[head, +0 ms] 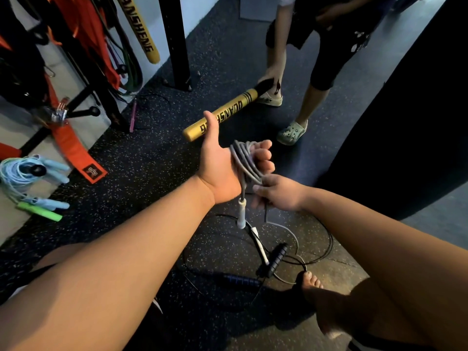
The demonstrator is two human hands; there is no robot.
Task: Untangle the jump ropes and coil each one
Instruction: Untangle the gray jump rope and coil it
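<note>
The left hand [222,171] holds a grey jump rope [247,160] looped around its curled fingers, thumb raised. The right hand [278,196] pinches the strands just beneath the coil. A white handle [241,214] dangles below the left wrist (a dark-handled rope [277,258] lies tangled on the floor underneath).

Single head-worn view, looking forward and down, close over the hands (wide-angle), gym floor [157,158] beyond

Left grip [226,166] curled, thumb raised, right grip [281,196] pinching
</note>
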